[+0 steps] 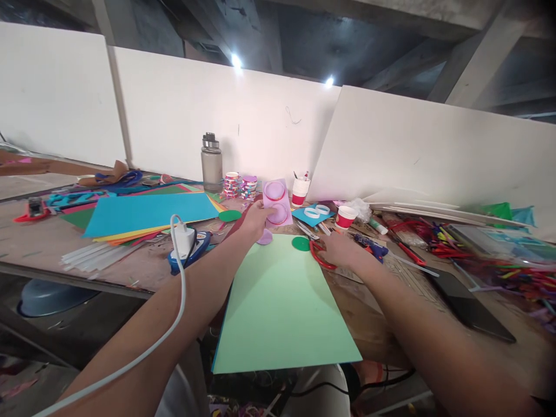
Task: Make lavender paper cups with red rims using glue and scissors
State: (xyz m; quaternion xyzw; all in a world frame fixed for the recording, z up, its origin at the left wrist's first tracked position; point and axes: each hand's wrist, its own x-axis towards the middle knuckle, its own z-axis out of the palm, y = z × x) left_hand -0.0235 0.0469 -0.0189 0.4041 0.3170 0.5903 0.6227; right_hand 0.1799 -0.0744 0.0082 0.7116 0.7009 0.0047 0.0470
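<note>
No brand, label or writing can be read anywhere; the patterns on the small things are too small to tell.

The left hand point(257, 219) is in the middle of the frame, a little above the centre. Its fingers are closed on the lower edge of a pink sheet point(277, 201), which has two round holes cut in it, one above the other. The sheet stands tilted up from the table point(130, 263). Just below this hand a small pink paper circle point(264, 237) lies at the top edge of a large light green sheet point(282, 301), which fills the lower centre of the frame and hangs over the near table edge.

The right hand point(341, 250) is to the right of centre, resting palm down on the table. Its fingers are loosely bent over the red handles of scissors point(320, 255); I cannot tell if it really grips them. A green paper circle point(300, 243) lies on the green sheet, just left of the scissors.

At the left centre there is a blue sheet point(147, 213) on a pile of coloured paper. A grey bottle point(211, 162) stands behind it near the white wall board. A red and white paper cup point(345, 217) is above the right hand. A white cable point(174, 301) crosses the left arm.
</note>
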